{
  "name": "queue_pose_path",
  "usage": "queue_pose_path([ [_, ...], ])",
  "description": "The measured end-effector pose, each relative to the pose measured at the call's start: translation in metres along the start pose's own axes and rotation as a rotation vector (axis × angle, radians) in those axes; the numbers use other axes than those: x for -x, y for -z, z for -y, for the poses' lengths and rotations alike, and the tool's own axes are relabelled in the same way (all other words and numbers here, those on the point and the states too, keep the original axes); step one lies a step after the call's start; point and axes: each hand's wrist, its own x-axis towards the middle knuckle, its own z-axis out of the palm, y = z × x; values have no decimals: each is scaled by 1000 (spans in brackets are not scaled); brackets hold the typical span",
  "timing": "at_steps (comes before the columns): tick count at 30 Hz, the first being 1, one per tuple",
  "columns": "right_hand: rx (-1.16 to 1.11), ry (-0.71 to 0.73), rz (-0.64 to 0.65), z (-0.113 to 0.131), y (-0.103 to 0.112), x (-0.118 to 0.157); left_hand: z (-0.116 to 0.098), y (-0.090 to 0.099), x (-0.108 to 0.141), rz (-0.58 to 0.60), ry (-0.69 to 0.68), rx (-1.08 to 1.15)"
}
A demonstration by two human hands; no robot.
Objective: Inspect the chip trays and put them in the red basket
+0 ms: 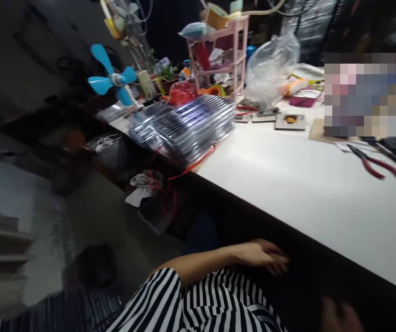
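Note:
My left hand (268, 255) is over my lap, below the front edge of the white table (304, 180). Its fingers are loosely bent and a little apart, and I see nothing in them. At the bottom right, my right hand (341, 316) is smeared by motion and partly cut off, so its fingers cannot be made out. Both hands are apart from the things on the table. A stack of clear plastic-wrapped dark flat pieces (191, 124) lies at the table's left end, with a red ribbon (198, 163) hanging from it.
Pliers with red handles (374, 163) lie on the right of the table. Small metal blocks (290, 122) stand behind, near a clear plastic bag (272, 69) and a pink shelf rack (235, 55). A blue fan (116, 79) stands at the far left. A bin (115, 159) is below.

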Motion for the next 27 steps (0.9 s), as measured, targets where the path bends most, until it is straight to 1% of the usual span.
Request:
queue_pose_path([
  [1, -16, 43, 23, 13, -6, 2, 1, 27, 22, -152, -32, 37],
  [2, -48, 99, 61, 28, -18, 3, 5, 53, 46, -332, -68, 71],
  [4, -185, 247, 306, 59, -50, 5, 18, 98, 96, -699, -124, 123],
  [5, -243, 314, 420, 75, -68, 5, 26, 115, 121, -857, -137, 146],
  [6, -292, 376, 529, 89, -85, 5, 35, 129, 144, -993, -145, 169],
  [7, -322, 430, 597, 102, -100, 4, 44, 139, 165, -1105, -147, 192],
  [8, -340, 481, 645, 114, -112, 2, 51, 147, 182, -1185, -143, 213],
  [9, -350, 529, 676, 124, -122, 0, 56, 154, 196, -1237, -148, 225],
  [11, -353, 627, 691, 140, -137, -10, 59, 169, 212, -1271, -172, 228],
  [14, -309, 731, 662, 163, -147, -28, 50, 196, 213, -1229, -222, 194],
  [16, -260, 720, 645, 176, -148, -36, 46, 213, 207, -1219, -230, 175],
  [17, -234, 691, 648, 181, -148, -39, 49, 220, 205, -1238, -218, 174],
  [18, -207, 654, 664, 185, -149, -39, 56, 228, 204, -1275, -194, 178],
  [19, -181, 620, 699, 187, -152, -39, 68, 236, 205, -1330, -157, 188],
  [20, -151, 591, 753, 188, -157, -38, 84, 245, 208, -1406, -105, 206],
  [22, -93, 567, 916, 186, -172, -34, 123, 260, 221, -1575, 13, 245],
  [24, -32, 587, 1110, 184, -195, -28, 161, 272, 238, -1735, 129, 276],
  [25, -8, 609, 1199, 184, -208, -24, 176, 278, 244, -1795, 177, 289],
  [27, 23, 660, 1341, 187, -239, -15, 196, 289, 251, -1862, 238, 311],
])
